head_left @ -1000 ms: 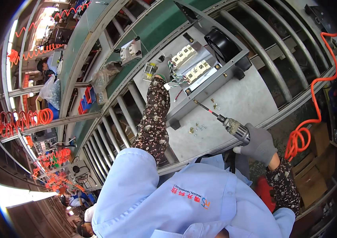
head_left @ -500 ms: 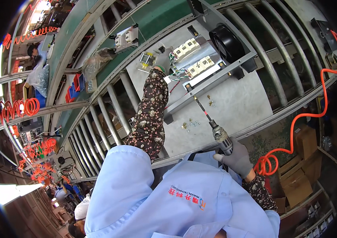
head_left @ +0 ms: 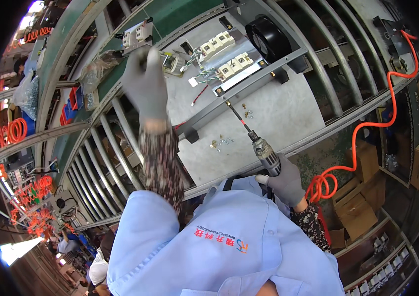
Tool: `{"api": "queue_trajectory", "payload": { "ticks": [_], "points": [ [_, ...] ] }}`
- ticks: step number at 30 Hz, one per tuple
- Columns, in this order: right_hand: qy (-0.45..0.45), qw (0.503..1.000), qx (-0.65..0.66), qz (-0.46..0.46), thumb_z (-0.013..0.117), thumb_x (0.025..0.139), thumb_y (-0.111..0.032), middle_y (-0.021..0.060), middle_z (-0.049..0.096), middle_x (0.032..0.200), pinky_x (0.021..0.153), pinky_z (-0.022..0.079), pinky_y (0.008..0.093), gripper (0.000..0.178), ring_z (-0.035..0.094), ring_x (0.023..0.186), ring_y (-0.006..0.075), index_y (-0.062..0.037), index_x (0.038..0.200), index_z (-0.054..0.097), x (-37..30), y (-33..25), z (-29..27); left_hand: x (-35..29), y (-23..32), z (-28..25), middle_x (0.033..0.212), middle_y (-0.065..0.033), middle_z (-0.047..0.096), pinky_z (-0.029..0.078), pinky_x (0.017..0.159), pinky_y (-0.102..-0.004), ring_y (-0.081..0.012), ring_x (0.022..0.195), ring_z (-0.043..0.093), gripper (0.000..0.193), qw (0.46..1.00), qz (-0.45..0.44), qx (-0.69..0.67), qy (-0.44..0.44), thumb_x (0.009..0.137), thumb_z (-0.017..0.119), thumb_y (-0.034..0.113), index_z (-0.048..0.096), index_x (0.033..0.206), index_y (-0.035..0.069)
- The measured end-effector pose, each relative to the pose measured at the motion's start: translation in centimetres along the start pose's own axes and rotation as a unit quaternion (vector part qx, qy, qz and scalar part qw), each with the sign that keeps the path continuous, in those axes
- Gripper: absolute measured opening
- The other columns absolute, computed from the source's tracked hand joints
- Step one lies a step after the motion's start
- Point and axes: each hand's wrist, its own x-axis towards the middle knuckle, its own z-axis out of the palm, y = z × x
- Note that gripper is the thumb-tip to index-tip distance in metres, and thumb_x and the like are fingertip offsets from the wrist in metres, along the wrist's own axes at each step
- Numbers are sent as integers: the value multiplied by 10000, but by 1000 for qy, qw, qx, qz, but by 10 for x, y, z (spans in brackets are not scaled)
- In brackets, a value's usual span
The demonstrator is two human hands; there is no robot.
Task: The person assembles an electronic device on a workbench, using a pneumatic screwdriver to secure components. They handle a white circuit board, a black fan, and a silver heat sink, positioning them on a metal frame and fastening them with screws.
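My right hand (head_left: 286,181), in a grey glove, is wrapped round a power screwdriver (head_left: 264,154). Its long bit points up at the near side of a grey metal chassis (head_left: 249,89), with a brass-coloured screw at the tip. Inside the chassis are white modules (head_left: 234,67), twisted wires (head_left: 207,78) and a black fan (head_left: 267,39). My left hand (head_left: 148,91), gloved and somewhat blurred, is raised left of the chassis. Its thumb and fingers look apart, with nothing visible between them. Beyond its fingertips stands a metal part with two white modules (head_left: 138,35).
Small loose screws (head_left: 222,142) lie on the grey board (head_left: 199,165) under the chassis. Conveyor rollers (head_left: 106,143) run on both sides. A coiled orange hose (head_left: 323,185) hangs at my right, near cardboard boxes (head_left: 360,212). Red and blue bins (head_left: 71,106) stand far left.
My left hand has pulled back from the wires beside the chassis and swung left. My right hand keeps the screwdriver at the chassis's near side. The whole view has shifted slightly.
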Motion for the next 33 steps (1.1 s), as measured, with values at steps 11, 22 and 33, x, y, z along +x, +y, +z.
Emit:
{"api": "queue_trajectory", "payload": {
  "ticks": [11,22,33],
  "points": [
    [5,997,74,19,772,561,-295,95,583,737,629,447,324,488,555,656,198,-24,899,546,-2,-13,3,-220,-142,86,805,-97,594,470,649,-358,-275,732,583,199,931,-82,191,-300,708,629,162,650,893,93],
    [5,995,94,14,793,552,-322,61,571,720,615,441,299,514,533,650,150,-22,887,543,-3,-9,4,-202,-165,115,668,-83,564,443,530,-374,-228,608,572,70,869,120,308,-369,744,494,110,540,791,86],
    [-25,989,146,12,804,564,-294,71,604,808,675,458,298,565,571,719,161,-26,984,538,-2,-12,5,-166,-47,-5,842,-83,547,463,602,-370,-282,699,574,118,931,-44,98,-350,788,537,143,575,897,116]
  ]
}}
